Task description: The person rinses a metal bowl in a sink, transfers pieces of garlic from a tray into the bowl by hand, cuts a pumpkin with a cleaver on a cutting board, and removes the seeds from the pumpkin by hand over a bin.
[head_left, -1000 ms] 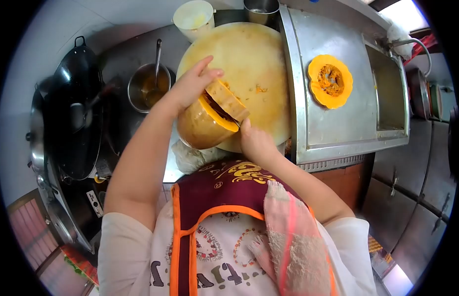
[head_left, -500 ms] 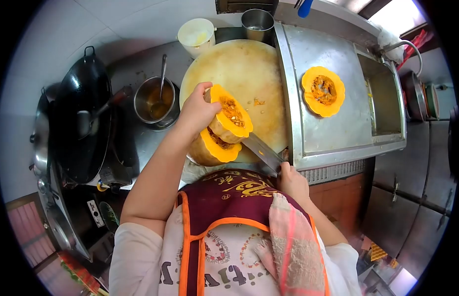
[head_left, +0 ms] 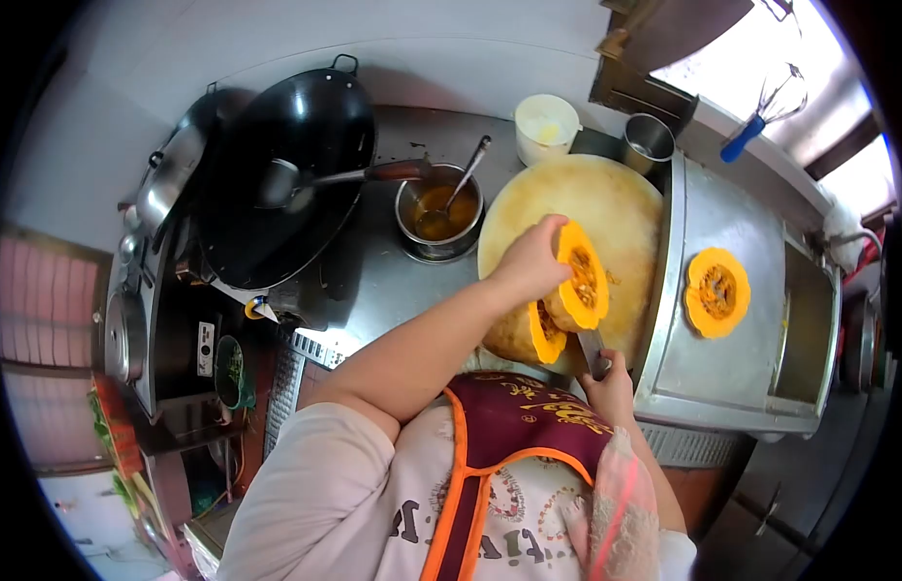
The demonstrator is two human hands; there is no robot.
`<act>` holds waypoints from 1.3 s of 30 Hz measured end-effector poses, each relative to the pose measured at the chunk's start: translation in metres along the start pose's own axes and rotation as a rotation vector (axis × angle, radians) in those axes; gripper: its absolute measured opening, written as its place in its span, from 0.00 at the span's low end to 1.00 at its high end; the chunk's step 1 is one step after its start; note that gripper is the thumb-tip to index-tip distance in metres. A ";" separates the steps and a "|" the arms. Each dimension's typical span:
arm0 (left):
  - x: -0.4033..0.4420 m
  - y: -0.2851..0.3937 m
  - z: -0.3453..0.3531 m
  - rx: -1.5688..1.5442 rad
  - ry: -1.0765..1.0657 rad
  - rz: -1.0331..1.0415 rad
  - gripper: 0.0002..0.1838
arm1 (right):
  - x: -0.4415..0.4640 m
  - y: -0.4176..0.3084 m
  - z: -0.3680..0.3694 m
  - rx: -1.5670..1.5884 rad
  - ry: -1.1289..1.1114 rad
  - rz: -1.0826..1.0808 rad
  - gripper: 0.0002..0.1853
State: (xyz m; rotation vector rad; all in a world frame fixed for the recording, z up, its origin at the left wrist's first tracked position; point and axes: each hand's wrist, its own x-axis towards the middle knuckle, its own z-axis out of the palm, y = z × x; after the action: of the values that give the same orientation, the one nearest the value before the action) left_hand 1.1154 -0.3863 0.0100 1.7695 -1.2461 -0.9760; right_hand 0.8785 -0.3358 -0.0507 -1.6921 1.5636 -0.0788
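Observation:
My left hand (head_left: 530, 263) grips a thick pumpkin slice (head_left: 589, 308), its orange cut face and seedy middle turned to the right. Just behind and below that slice lies the larger pumpkin piece (head_left: 514, 334), cut face also showing, on the round chopping board (head_left: 528, 198). In my right hand (head_left: 609, 389) is the handle of a kitchen knife (head_left: 591, 351). Its blade points up toward the lower end of the held slice, and the tip is hidden there. Another pumpkin slice (head_left: 701, 276) lies flat on the steel counter to the right.
Left of the board stands a steel pot (head_left: 403, 208) of brown liquid with a ladle in it. A large black wok (head_left: 277, 237) sits farther left. Behind the board are a white tub (head_left: 543, 145) and a steel cup (head_left: 648, 140). A sink (head_left: 809, 329) lies far right.
My view has swung to the left, so everything appears farther right and the wok shows more. Both hands keep their hold; the held slice looks more upright.

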 end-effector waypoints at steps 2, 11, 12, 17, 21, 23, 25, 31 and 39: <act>-0.003 0.003 -0.001 -0.009 -0.045 -0.008 0.33 | 0.005 -0.004 0.003 0.049 0.001 -0.044 0.32; -0.006 0.001 0.004 -0.051 -0.084 0.058 0.34 | 0.014 -0.025 0.007 0.129 0.092 -0.038 0.33; -0.007 0.002 0.005 -0.047 -0.084 0.060 0.34 | 0.016 -0.027 0.005 0.118 0.106 -0.023 0.34; -0.009 0.004 0.004 -0.069 -0.086 0.059 0.34 | 0.029 -0.028 -0.004 0.020 0.191 -0.036 0.35; -0.007 0.003 0.012 -0.011 -0.099 0.039 0.31 | 0.033 -0.011 0.007 0.016 0.168 -0.216 0.39; -0.007 0.006 0.009 -0.017 -0.120 0.062 0.29 | 0.032 -0.013 0.010 -0.075 0.181 -0.213 0.41; -0.008 0.008 0.013 -0.029 -0.142 0.068 0.27 | 0.028 -0.017 0.006 -0.168 0.291 -0.177 0.43; -0.006 0.005 0.017 -0.016 -0.141 0.070 0.25 | 0.040 -0.020 0.000 -0.444 0.479 -0.597 0.31; -0.009 -0.005 0.016 -0.120 0.005 0.023 0.21 | 0.048 -0.029 -0.018 -0.240 0.418 -0.672 0.23</act>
State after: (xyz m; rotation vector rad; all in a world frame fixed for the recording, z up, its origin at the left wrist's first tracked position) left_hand 1.1008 -0.3786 0.0000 1.6611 -1.1776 -1.0111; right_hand 0.9035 -0.3886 -0.0439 -2.4538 1.2438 -0.6440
